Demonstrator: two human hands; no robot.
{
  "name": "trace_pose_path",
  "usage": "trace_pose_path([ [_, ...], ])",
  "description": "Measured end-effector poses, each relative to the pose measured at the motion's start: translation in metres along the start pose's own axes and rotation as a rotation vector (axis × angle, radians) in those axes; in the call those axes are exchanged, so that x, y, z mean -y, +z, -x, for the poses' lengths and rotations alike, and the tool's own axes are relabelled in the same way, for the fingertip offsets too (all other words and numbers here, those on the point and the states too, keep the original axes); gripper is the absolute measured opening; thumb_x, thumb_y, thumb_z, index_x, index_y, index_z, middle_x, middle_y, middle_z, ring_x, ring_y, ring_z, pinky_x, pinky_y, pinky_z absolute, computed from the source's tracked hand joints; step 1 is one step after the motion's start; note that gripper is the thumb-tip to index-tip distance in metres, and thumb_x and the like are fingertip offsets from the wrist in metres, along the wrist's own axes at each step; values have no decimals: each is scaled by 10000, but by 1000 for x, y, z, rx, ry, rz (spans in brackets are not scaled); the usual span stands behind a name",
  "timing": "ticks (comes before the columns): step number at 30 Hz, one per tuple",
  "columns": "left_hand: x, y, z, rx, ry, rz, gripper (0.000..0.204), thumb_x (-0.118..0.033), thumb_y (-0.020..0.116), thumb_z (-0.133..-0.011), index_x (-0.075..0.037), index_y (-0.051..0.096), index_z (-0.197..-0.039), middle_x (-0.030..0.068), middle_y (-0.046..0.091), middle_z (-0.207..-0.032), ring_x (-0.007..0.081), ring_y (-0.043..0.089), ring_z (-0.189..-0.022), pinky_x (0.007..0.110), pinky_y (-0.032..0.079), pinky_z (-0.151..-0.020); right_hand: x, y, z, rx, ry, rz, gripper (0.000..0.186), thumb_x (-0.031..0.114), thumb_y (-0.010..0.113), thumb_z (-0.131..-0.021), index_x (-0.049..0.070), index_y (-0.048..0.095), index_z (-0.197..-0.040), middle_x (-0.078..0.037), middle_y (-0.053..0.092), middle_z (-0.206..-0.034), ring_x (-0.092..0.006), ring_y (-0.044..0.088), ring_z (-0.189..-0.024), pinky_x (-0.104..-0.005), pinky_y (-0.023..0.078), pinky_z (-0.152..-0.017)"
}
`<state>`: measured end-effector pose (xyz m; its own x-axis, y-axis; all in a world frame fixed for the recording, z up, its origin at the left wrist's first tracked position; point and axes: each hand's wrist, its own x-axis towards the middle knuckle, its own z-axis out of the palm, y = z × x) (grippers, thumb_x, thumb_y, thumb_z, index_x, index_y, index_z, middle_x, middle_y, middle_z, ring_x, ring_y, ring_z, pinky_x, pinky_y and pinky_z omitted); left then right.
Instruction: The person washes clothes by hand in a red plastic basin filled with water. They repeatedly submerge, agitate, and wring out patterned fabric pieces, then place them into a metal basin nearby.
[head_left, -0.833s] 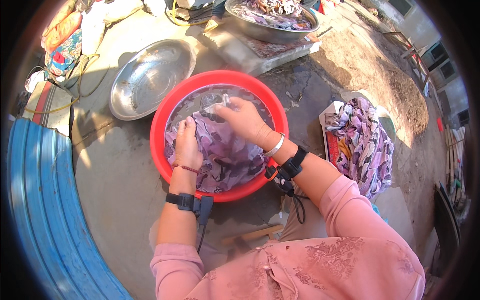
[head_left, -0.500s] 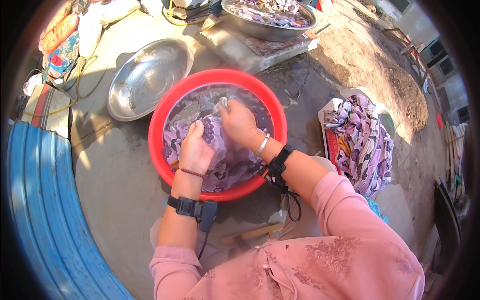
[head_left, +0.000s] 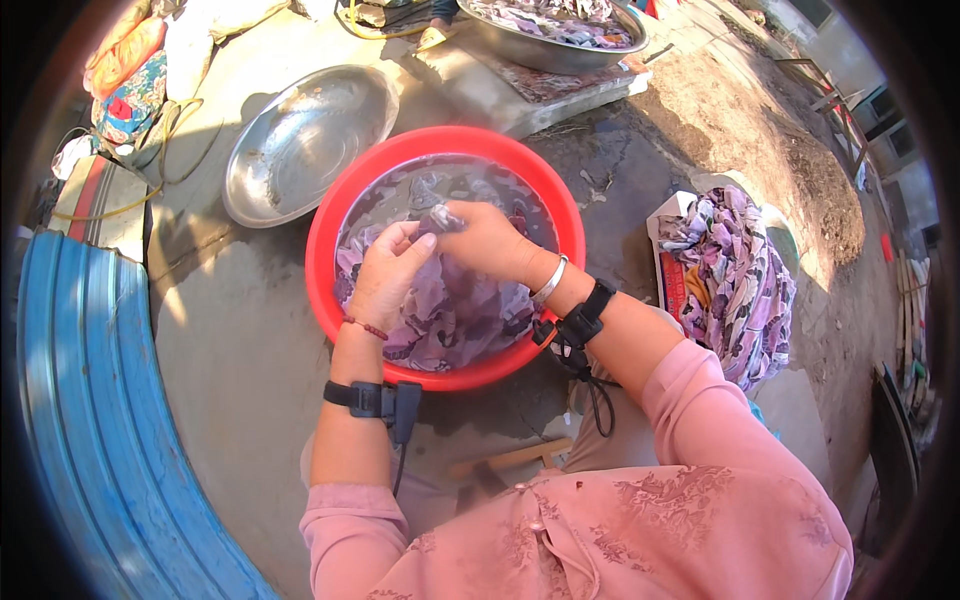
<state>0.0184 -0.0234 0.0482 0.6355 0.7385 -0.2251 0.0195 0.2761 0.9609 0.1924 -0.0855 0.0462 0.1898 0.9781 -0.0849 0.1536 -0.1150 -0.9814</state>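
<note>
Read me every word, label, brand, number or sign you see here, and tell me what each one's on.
No text is clear enough to quote.
Box under the cloth pile: pale marks on its red side, too small and blurred to read.
Red tub: none visible.
Black wrist strap on the left arm: none readable.

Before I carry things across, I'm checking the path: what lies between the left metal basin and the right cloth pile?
In the head view: the red basin, with cloth inside.

Cloth in tub, basin behind-left, laundry right
</note>
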Motion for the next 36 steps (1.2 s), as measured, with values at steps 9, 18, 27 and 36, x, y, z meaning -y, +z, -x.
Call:
trace_pose_path([
  [9, -5, 6, 3, 176, -271, -593, 408, -52, 783, -833, 3, 672, -1222, 60, 723, -1089, 146, 652, -984, 319, 527, -914, 27, -36, 10, 12, 128, -349, 257, 107, 706, -916, -1, 686, -1148, -67, 713, -959, -134, 674, -832, -287, 550, -708],
  [18, 4, -22, -3, 203, -119, -108, 391, -235, 721, -946, -3, 646, -1251, 42, 685, -1134, 125, 633, -1018, 309, 508, -924, 21, -54, -1, -136, 137, -454, 250, 107, 686, -934, -2, 697, -1159, -76, 723, -1029, -147, 681, -880, -296, 556, -766],
  [27, 9, -5, -14, -21, 100, 255, 327, -249, 527, -1079, -19, 612, -1295, 68, 666, -1245, 158, 630, -1113, 324, 502, -980, 14, -44, -8, -141, 55, -340, 273, 172, 657, -971, -6, 676, -1177, -73, 713, -1056, -133, 662, -935, -292, 538, -790],
  [36, 7, 28, -3, -136, 26, 323, 326, -222, 473, -1092, -3, 575, -1310, 95, 645, -1270, 186, 622, -1146, 352, 502, -997, -8, 3, 6, -260, -164, 222, 377, 330, 660, -953, -21, 659, -1090, -227, 716, -999, -363, 689, -973, -436, 526, -866],
])
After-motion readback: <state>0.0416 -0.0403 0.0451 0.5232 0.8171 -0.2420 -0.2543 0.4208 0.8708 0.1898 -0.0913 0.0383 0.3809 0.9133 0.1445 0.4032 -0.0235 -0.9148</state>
